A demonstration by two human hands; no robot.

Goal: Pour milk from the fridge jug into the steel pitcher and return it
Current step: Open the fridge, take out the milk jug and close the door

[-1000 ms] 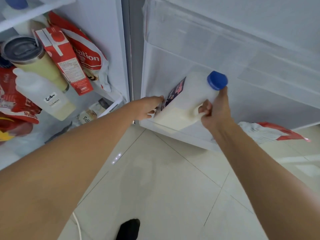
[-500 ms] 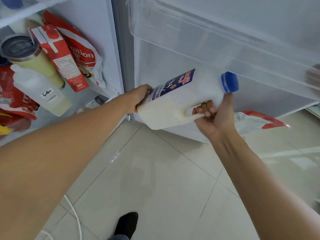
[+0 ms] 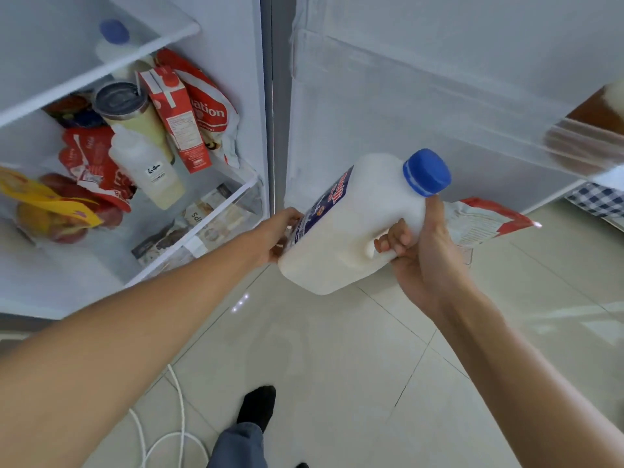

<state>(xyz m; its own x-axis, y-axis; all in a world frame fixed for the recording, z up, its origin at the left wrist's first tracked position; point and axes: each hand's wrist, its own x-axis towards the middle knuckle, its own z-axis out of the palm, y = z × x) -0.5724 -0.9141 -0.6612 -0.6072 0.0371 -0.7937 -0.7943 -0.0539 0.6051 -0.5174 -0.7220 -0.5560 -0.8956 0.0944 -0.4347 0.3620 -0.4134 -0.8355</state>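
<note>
Pale glossy floor tiles [image 3: 337, 366] spread beneath us, open on every side save for a looped white cable [image 3: 175, 434] at lower left and our dark-socked foot [image 3: 258, 405] in the middle. Ahead stands the open white fridge [image 3: 266, 96]: its lit interior on the left, its open white door [image 3: 439, 79] on the right, with the door's clear plastic shelf rail [image 3: 506, 130] running across above the jug.

We hold the white plastic milk jug with the blue screw cap [image 3: 354, 224] in the air, low in front of the door, tilted so that the blue cap [image 3: 427, 172] points up and to the right. Its base hangs free above the tiles, with clear room below and toward us. Our right hand [image 3: 425, 255] is wrapped around the jug's handle, fingers curled through it and thumb reaching up to just under the cap, arm stretched forward. Our left hand [image 3: 275, 236] rests against the labelled far side of the jug near its base, fingers partly hidden behind it, so we cannot tell how firmly it grips.

Behind the right hand, a red-and-white plastic pouch [image 3: 486, 221] pokes out from the door's bottom edge. Inside the fridge a red-and-white carton [image 3: 175, 116], a lidded steel tumbler [image 3: 130, 113] and a translucent squeeze bottle [image 3: 148, 170] crowd the shelf, near its white front edge [image 3: 199, 231].
</note>
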